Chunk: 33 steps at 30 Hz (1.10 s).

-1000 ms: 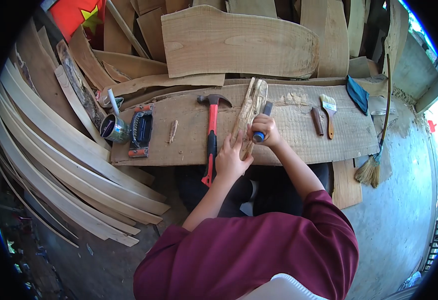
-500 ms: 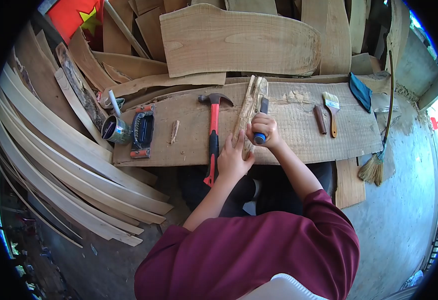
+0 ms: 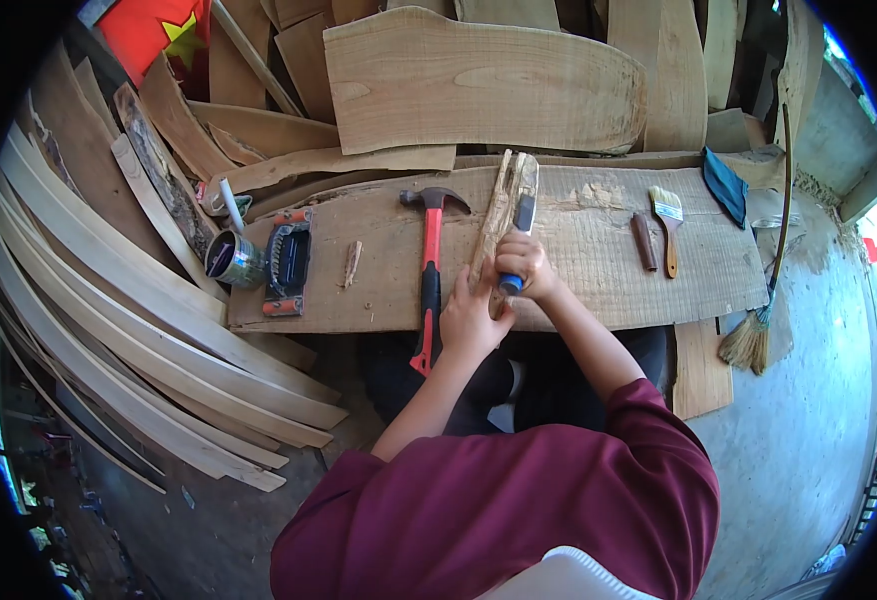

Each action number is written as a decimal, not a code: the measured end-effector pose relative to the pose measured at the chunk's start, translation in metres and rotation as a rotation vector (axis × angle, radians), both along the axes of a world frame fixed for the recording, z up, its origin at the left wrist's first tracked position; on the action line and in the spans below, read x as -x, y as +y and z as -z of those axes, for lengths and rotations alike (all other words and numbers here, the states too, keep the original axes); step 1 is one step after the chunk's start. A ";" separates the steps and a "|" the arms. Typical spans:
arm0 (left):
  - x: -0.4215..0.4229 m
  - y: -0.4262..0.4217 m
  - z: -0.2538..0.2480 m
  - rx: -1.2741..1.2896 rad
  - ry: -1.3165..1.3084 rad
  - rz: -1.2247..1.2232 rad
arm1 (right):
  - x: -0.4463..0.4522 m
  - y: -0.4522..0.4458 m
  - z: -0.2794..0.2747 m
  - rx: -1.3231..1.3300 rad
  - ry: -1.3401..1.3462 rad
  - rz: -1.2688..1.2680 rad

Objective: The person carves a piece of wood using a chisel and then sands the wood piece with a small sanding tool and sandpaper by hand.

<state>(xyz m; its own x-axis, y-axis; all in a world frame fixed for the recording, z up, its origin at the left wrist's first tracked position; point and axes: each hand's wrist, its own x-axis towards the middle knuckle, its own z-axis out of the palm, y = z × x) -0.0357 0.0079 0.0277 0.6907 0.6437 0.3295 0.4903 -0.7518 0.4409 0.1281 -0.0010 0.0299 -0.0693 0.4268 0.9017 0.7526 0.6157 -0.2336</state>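
Note:
A rough, splintered strip of wood (image 3: 496, 215) lies lengthwise on the broad plank, pointing away from me. My left hand (image 3: 472, 318) is closed around its near end, fingers along one side and thumb on the other. In my right hand (image 3: 527, 264) is a chisel (image 3: 526, 213), its dark blade pointing away over the strip and the blue butt of its handle toward me. Whether the blade's edge touches the wood cannot be made out. Left of my hands lies a claw hammer (image 3: 432, 250) with a red and black handle.
The plank (image 3: 579, 290) also bears a paintbrush (image 3: 668, 230), a brown wooden piece (image 3: 644, 242), a sanding tool (image 3: 288, 262), a wood chip (image 3: 352, 264) and a dark blue cloth (image 3: 725, 187). A tin (image 3: 235, 258) stands left, near curved strips (image 3: 159, 330). A broom (image 3: 747, 343) leans right.
My right hand has shifted slightly left and toward me, bringing the chisel's blue butt closer to my left hand. The left hand has barely moved on the wood.

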 end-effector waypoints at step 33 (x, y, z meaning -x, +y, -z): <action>-0.015 0.006 0.001 0.005 0.019 -0.067 | -0.021 0.004 0.001 0.109 -0.025 0.107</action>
<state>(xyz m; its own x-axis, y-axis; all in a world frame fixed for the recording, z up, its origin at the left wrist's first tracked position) -0.0208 0.0141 0.0266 0.6521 0.6904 0.3132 0.5477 -0.7147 0.4350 0.1490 0.0031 0.0291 -0.0401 0.5285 0.8480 0.8190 0.5036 -0.2751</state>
